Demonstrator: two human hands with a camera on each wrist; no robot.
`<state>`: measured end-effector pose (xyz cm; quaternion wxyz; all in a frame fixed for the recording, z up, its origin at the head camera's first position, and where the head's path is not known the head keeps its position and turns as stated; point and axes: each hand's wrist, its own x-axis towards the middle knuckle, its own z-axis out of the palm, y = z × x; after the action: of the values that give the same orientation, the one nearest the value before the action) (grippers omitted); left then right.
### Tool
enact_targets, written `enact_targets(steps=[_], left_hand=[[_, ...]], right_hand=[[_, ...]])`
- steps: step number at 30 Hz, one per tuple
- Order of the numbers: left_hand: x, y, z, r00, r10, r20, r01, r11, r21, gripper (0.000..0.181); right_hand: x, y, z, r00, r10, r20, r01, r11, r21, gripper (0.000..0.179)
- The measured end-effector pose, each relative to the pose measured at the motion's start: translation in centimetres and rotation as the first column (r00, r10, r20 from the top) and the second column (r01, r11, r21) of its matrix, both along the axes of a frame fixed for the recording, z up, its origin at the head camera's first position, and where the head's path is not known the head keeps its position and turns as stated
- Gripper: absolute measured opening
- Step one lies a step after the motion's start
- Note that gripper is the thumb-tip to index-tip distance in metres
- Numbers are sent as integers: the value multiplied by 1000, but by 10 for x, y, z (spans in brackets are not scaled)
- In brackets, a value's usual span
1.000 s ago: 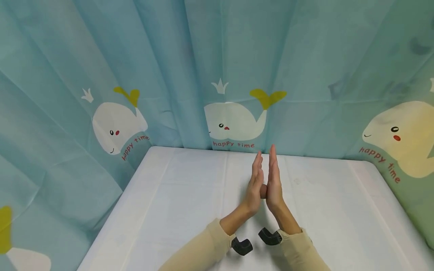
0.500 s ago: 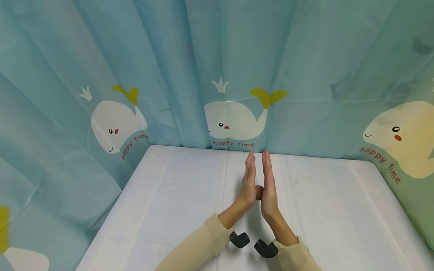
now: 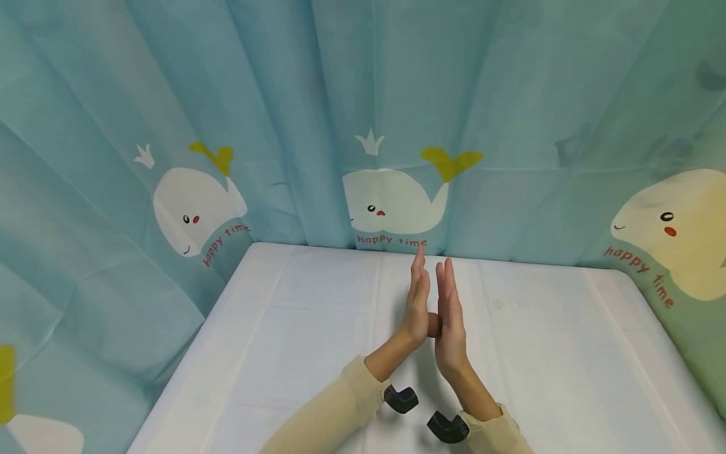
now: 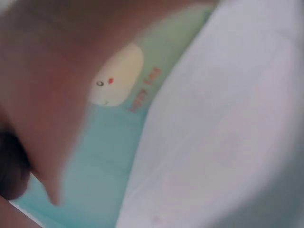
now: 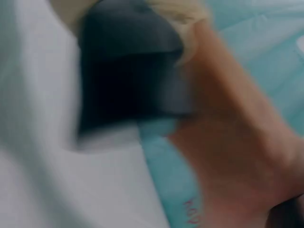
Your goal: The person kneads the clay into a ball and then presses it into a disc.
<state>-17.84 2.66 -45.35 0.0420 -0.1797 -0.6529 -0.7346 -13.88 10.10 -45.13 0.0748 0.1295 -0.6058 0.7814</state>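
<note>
Between the two palms in the head view is a small brown lump (image 3: 434, 325), roundish, like a ball of modelling clay; its material is not certain. My left hand (image 3: 416, 315) presses it from the left with straight fingers pointing away from me. From the other side my right hand (image 3: 451, 334) lies flat against it, fingers also straight. Both hands stand on edge above the table, and most of the lump is hidden. A blurred dark part of the lump (image 4: 12, 171) appears at the left wrist view's edge. In the right wrist view a dark bit of the lump (image 5: 287, 216) shows low at right.
A white-covered table (image 3: 306, 315) lies under the hands. Behind it hangs a blue-green curtain (image 3: 283, 94) printed with whales. Black wrist devices (image 3: 401, 400) stick out from both beige sleeves (image 3: 334, 410), close to each other.
Both hands have shifted left with the lump between them. The right hand has slid back towards me, while the left fingertips have moved slightly forward against it.
</note>
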Motion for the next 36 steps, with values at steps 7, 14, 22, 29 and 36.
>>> enact_targets(steps=[7,14,22,29,36], left_hand=[[15,4,-1,989,-132,62,133,991,-11,64],[12,2,15,995,-88,-56,92,993,69,62],[8,0,1,994,-111,14,111,994,5,61],[20,1,10,984,-180,8,179,983,39,61],[6,-5,17,996,-33,-86,33,999,-2,63]], right_hand=[[-17,13,7,997,-79,-22,78,995,-68,54],[-12,5,-17,1000,-28,-9,27,998,-48,55],[2,1,17,990,-39,-134,26,995,-99,57],[-18,10,7,991,-116,-66,112,992,-64,54],[3,-6,0,998,-27,-60,24,999,-40,55]])
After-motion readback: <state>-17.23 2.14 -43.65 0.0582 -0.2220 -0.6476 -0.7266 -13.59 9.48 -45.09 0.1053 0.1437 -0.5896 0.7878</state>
